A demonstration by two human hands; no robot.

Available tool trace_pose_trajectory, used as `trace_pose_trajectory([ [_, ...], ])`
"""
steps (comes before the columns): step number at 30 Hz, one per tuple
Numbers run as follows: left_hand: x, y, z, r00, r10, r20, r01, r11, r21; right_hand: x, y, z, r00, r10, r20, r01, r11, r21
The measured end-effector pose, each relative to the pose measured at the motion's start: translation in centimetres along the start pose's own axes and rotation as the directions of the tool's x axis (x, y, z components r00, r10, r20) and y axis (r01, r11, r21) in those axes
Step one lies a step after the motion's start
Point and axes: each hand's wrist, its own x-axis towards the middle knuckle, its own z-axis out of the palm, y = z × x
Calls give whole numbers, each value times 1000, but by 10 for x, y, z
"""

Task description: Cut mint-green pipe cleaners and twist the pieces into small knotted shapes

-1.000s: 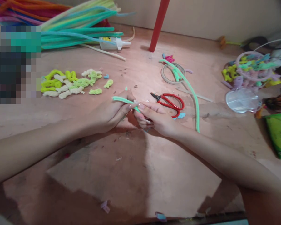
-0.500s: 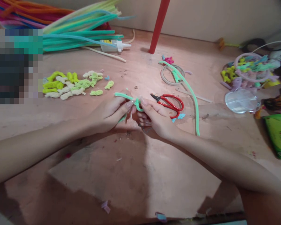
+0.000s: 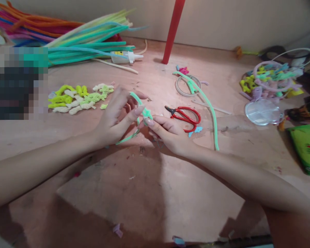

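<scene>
My right hand (image 3: 172, 133) pinches a knotted green stem (image 3: 146, 112); my left hand (image 3: 115, 116) touches it, grip uncertain to me; scissors (image 3: 185, 118) lie just beyond.

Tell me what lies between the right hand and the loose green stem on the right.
Mainly red-handled scissors, with light-blue scraps beside them, lie between the right hand and loose green stem, in the head view.

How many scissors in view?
1: the red-handled scissors, lying on the table just beyond the right hand, blades pointing left. Others may be hidden.
</scene>
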Motion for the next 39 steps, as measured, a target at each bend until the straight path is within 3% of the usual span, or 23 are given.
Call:
trace_pose_trajectory([
  [3, 2, 3, 0, 983, 108, -146, -97, 992, 82, -1, 0, 0, 1000, -15, -15, 15, 1000, -4],
  [9, 7, 6, 2, 936, 270, -224, -237, 958, 163, -1, 1, 2, 998, 25, -53, -23, 999, 39],
  [14, 6, 3, 2, 921, 360, -151, -341, 930, 139, 0, 6, 3, 998, 20, -62, -11, 989, 144],
  [17, 5, -1, 2, 913, 383, -140, -364, 920, 144, -1, 4, 2, 998, -6, -58, 11, 995, 96],
  [20, 4, -4, 1, 906, 397, -146, -365, 908, 206, 0, 0, 2, 997, -5, -81, 12, 996, 88],
  [26, -2, -1, 4, 891, 452, -41, -414, 847, 332, 1, 2, -2, 993, 16, -119, -3, 994, 107],
  [31, -5, 5, 2, 902, 431, 18, -420, 868, 263, 4, 4, -6, 999, 54, -4, -53, 985, 167],
  [35, -7, 4, 2, 923, 385, -23, -372, 904, 210, 5, -2, -10, 991, 78, 104, -94, 983, 160],
  [39, -9, 2, 6, 951, 257, -174, -236, 963, 129, 3, -14, -13, 997, 78, -3, -78, 994, -72],
])
